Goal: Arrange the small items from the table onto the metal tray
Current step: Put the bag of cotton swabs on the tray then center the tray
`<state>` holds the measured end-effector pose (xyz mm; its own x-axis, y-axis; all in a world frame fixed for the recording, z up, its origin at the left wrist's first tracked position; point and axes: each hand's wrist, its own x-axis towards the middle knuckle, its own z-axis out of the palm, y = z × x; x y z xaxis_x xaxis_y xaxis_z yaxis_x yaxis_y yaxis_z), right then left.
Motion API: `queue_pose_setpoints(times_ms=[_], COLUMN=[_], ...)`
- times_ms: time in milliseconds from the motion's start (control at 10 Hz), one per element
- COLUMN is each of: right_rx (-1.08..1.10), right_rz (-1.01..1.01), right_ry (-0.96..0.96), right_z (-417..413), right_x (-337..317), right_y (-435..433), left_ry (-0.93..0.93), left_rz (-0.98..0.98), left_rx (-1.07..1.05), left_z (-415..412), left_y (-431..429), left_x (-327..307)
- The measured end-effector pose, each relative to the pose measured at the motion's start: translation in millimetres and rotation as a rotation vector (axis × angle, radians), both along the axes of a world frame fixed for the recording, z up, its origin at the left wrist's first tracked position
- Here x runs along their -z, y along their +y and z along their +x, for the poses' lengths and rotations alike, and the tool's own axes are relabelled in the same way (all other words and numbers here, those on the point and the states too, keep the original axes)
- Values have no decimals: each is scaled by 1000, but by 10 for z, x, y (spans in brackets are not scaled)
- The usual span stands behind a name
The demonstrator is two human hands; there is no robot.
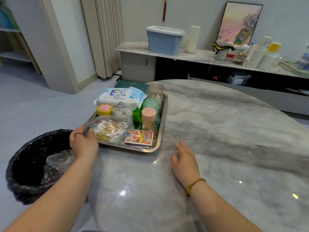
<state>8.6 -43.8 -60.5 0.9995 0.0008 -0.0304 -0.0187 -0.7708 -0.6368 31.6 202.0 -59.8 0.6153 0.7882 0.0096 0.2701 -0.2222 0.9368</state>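
Note:
The metal tray (155, 144) sits at the left edge of the marble table. On it lie a clear bag of cotton swabs (110, 127), a card box (139, 137), a pink-lidded toothpick jar (148, 118), a wet-wipes pack (120, 96), a yellow and pink round case (105, 110), a small tub of swabs (122, 112), green packets (150, 104) and a clear cup (155, 92). My left hand (83, 143) grips the tray's near left corner, against the end of the swab bag. My right hand (184, 158) rests open on the table, right of the tray.
A bin with a black liner (33, 164) stands on the floor left of the table, below my left arm. The marble table (234, 148) stretches to the right. A sideboard (200, 56) at the back carries a blue box, paper cups and a picture.

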Motion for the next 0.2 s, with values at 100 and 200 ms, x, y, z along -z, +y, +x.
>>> queue_pose_setpoints(times_ms=[100, 200], right_rx=[22, 40], right_rz=[-36, -89], right_ry=[-18, -56], right_z=[-145, -296], right_x=[-102, -176], right_y=[-363, -667], left_ry=[-92, -132], left_rz=[137, 243], left_rx=[160, 418], left_z=[-34, -129], left_y=[-359, -890], left_x=[-226, -413])
